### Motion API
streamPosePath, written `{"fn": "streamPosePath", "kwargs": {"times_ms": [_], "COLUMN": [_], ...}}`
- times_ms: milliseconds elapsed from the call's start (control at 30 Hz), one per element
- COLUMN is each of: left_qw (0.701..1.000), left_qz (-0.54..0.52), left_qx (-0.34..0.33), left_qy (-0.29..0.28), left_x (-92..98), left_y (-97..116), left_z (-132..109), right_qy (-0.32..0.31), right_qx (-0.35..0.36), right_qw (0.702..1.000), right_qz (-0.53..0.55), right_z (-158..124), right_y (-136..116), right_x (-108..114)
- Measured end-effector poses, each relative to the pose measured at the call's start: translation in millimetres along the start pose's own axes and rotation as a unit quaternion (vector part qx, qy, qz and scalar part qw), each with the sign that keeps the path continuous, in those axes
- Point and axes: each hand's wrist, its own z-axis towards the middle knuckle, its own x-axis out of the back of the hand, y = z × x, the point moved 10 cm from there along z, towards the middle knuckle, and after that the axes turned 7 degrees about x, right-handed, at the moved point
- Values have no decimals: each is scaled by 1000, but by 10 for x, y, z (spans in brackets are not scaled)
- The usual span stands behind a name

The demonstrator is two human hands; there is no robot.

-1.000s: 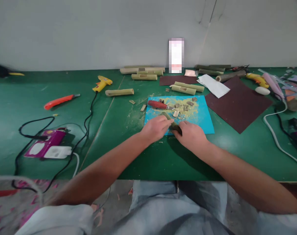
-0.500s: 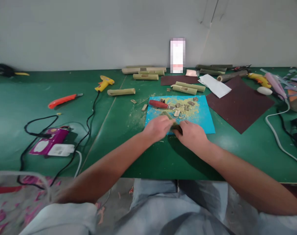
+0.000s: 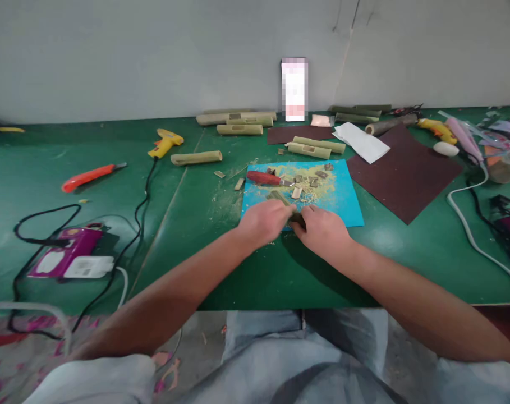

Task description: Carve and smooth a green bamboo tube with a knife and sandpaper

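Observation:
Both hands grip one short bamboo tube over the near edge of a blue mat. My left hand is closed around its middle, and my right hand is closed on the near end. The tube slants, its far end pointing up and left; much of it is hidden by my fingers. Just beyond lies a red-handled chisel-like tool, its metal tip among shavings and small bamboo chips on the mat.
Cut bamboo tubes lie along the back. At left are an orange utility knife, a yellow glue gun and a purple power strip with cables. Dark brown sandpaper and a white paper lie right.
The whole view has shifted slightly, so table objects appear further left. Both hands still hold the bamboo tube in nearly the same pose over the mat.

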Motion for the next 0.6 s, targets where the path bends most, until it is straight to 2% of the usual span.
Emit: {"fn": "streamPosePath", "kwargs": {"times_ms": [100, 233, 333, 467, 600], "left_qw": [998, 998, 998, 998, 998], "left_qz": [28, 2, -9, -28, -15], "left_qx": [10, -44, -11, -54, -4], "left_qy": [57, 33, 58, 14, 65], "left_x": [130, 104, 165, 86, 169], "left_y": [-52, -7, -93, 0, -99], "left_z": [6, 9, 23, 12, 36], "right_qy": [7, 6, 3, -13, -5], "right_qx": [-10, -8, -21, -24, -25], "right_qw": [1000, 1000, 999, 999, 999], "right_qz": [6, 18, 31, 39, 26], "right_z": [-2, 1, 4, 14, 14], "right_y": [19, 23, 73, 115, 129], "right_x": [9, 8, 5, -33, -27]}}
